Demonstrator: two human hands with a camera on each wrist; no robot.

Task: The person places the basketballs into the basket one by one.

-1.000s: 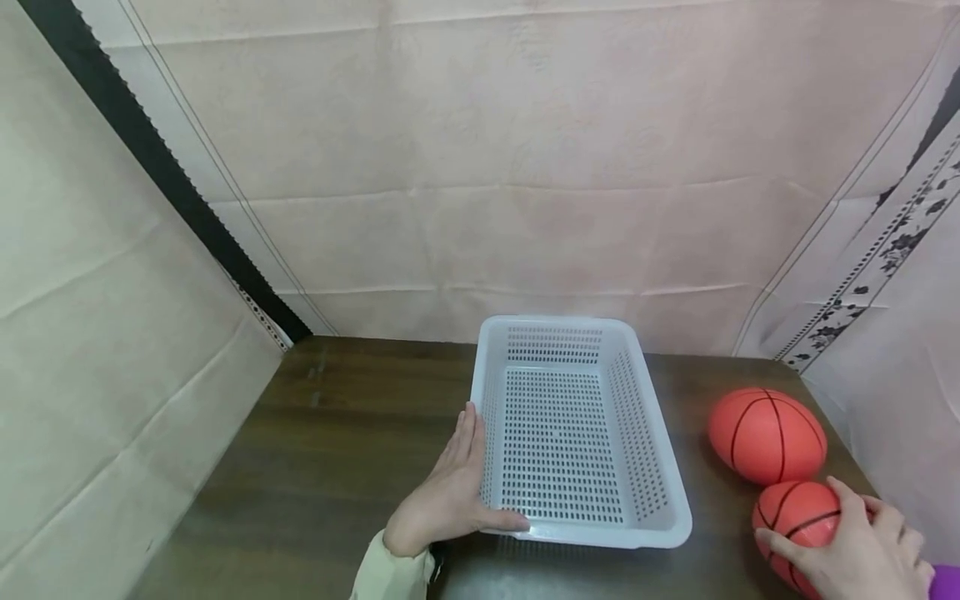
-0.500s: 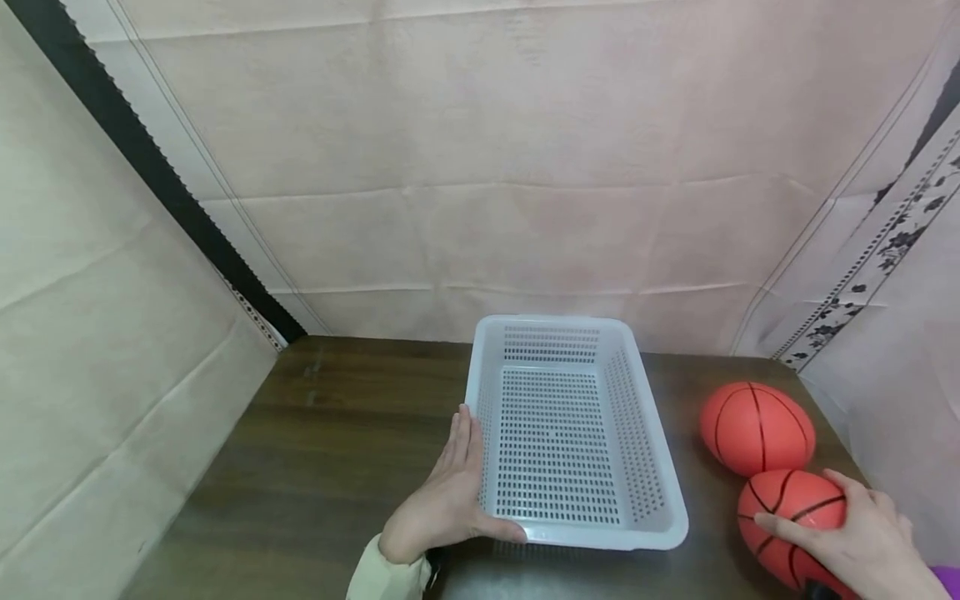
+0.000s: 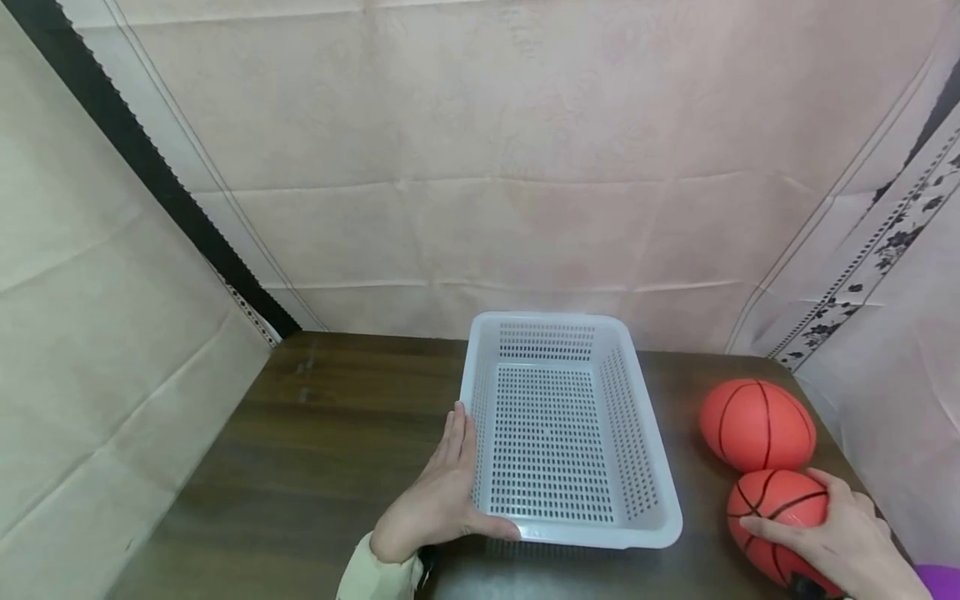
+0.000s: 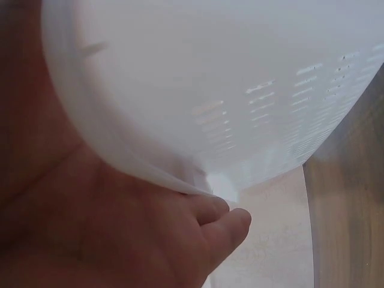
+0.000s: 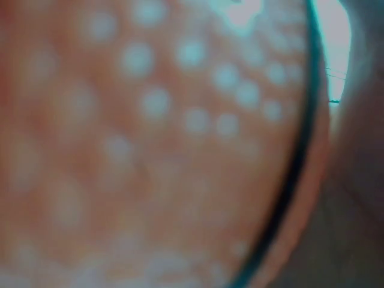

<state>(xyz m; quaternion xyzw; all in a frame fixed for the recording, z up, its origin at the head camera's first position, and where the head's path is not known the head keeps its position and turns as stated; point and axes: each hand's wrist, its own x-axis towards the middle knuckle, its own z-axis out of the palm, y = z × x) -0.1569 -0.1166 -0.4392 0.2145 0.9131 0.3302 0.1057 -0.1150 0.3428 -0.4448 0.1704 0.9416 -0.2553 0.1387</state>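
A pale blue-white perforated plastic basket (image 3: 555,533) stands on the brown table with nothing in it. My left hand (image 3: 431,500) rests against its near left corner. Its fingers lie straight along the left side, and the thumb lies on the near rim. In the left wrist view, the fingers (image 4: 216,231) touch the basket's white outer wall (image 4: 180,90). At the right, my right hand (image 3: 847,533) grips a red toy basketball (image 3: 783,508), thumb on one side and fingers round the other. Its dotted skin (image 5: 180,150) fills the right wrist view, blurred.
A second red basketball (image 3: 757,425) sits just beyond the gripped one, seemingly touching it. Pale cloth walls (image 3: 525,167) enclose the table at the back and both sides. Bare wooden tabletop (image 3: 300,467) stretches left of the basket.
The right hand and its basketball have shifted slightly left and away from me, and more of the ball shows. The left hand keeps its place on the basket; the whole view has drifted a little.
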